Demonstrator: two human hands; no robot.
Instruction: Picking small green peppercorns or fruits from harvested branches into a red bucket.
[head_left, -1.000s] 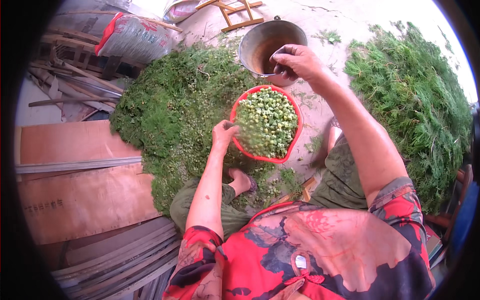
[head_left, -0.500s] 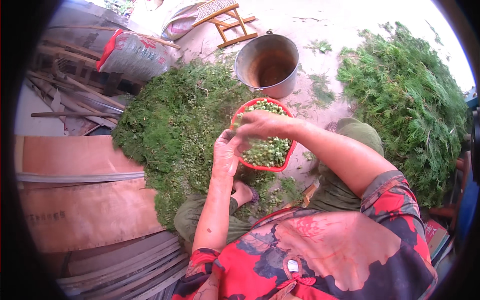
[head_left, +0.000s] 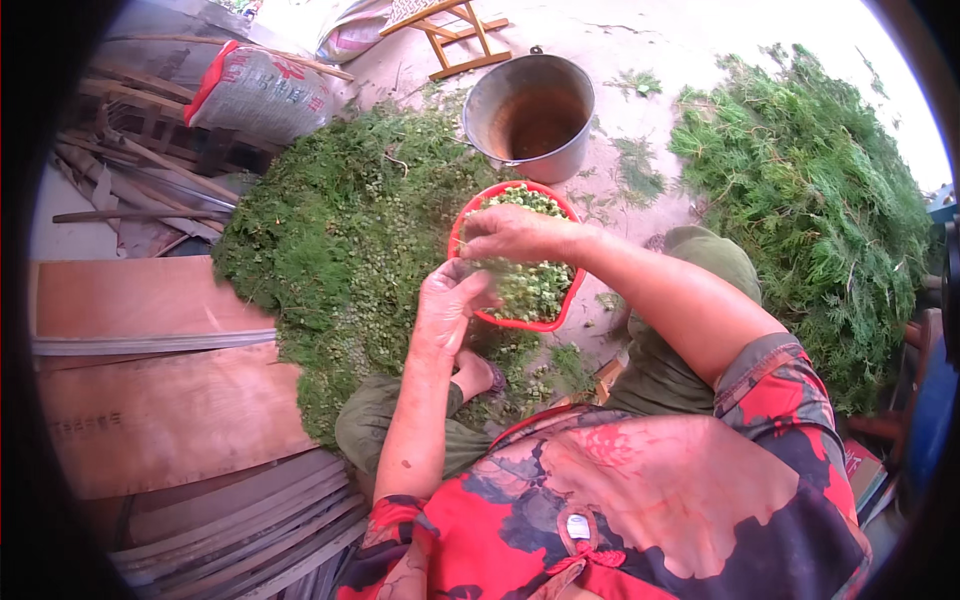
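Note:
A red plastic basin [head_left: 577, 292] between my knees holds many small pale-green, knobbly cones [head_left: 532, 290]. My right hand [head_left: 512, 232] reaches in over its upper left part, fingers curled toward the left. Just below, at the basin's left rim, my left hand [head_left: 447, 298] is raised with thumb and fingers drawn together, the tips slightly blurred. The hands are close to each other. Whatever small piece either one pinches is too small or smeared to make out.
Left of the basin spreads a low heap of green clippings and cones [head_left: 330, 230]. A metal bucket [head_left: 575, 165] stands beyond it, near a wooden folding stool [head_left: 470, 45]. Leafy evergreen branches [head_left: 800, 200] are piled right. Boards [head_left: 170, 420] and a full sack [head_left: 265, 95] lie left.
My right hand has drawn slightly up and away from the left one, opening a small gap between them. The whole view has shifted a little.

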